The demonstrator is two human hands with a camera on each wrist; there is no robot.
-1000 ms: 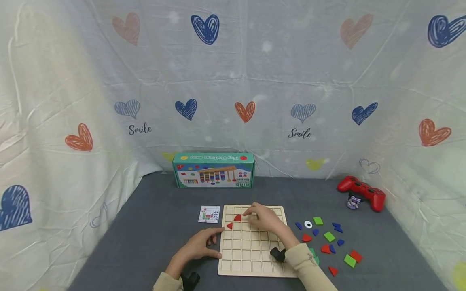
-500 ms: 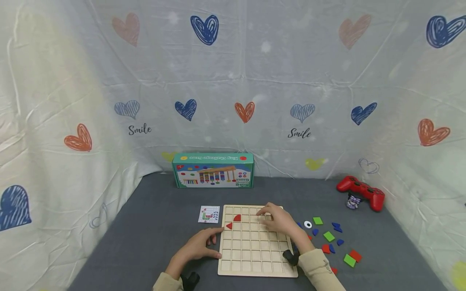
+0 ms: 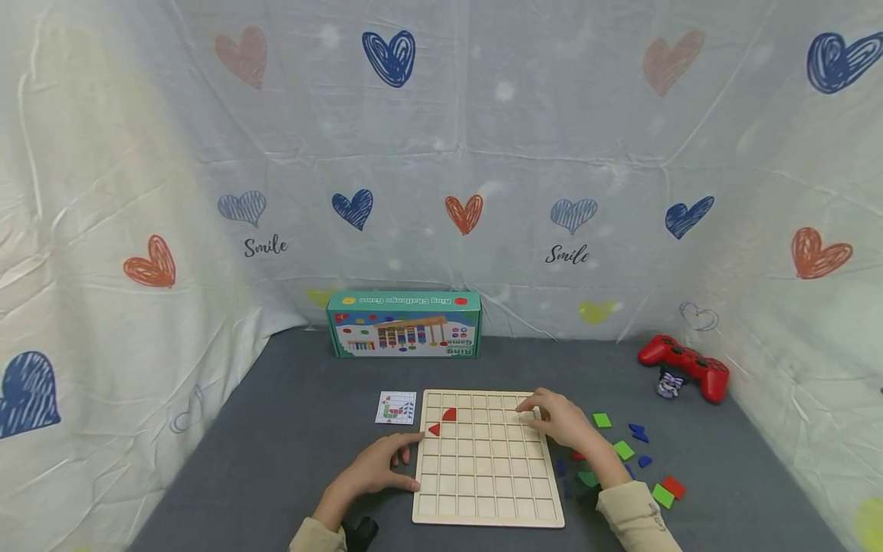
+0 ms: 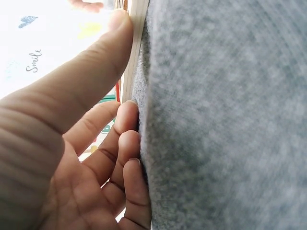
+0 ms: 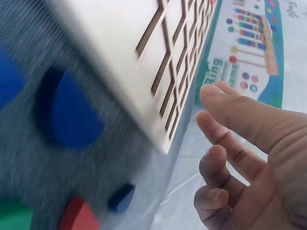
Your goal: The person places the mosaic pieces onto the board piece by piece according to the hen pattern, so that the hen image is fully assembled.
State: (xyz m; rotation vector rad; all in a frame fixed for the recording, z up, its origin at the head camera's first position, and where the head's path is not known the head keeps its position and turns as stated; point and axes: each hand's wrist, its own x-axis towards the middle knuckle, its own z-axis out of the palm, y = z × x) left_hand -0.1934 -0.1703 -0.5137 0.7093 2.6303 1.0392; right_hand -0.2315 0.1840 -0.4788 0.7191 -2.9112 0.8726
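Observation:
A wooden grid board (image 3: 483,468) lies on the dark grey cloth. Near its upper left corner sit a red quarter-circle piece (image 3: 450,415) and a red triangle piece (image 3: 434,430). My left hand (image 3: 375,464) rests at the board's left edge, thumb and fingertips touching its side, as the left wrist view also shows. Over the upper right corner of the board hovers my right hand (image 3: 562,420), its fingers loosely bent. Nothing appears between those fingers in the right wrist view, where the right hand (image 5: 254,158) is apart from the board (image 5: 115,81).
A printed pattern card (image 3: 396,408) lies left of the board. Several blue, red and green pieces, such as a green square (image 3: 663,495), are scattered at the right, partly behind my right arm. A game box (image 3: 404,325) and a red game controller (image 3: 684,368) stand farther back.
My right hand has moved right across the top of the board, from beside the red quarter-circle piece to the upper right corner. The left hand has stayed in place.

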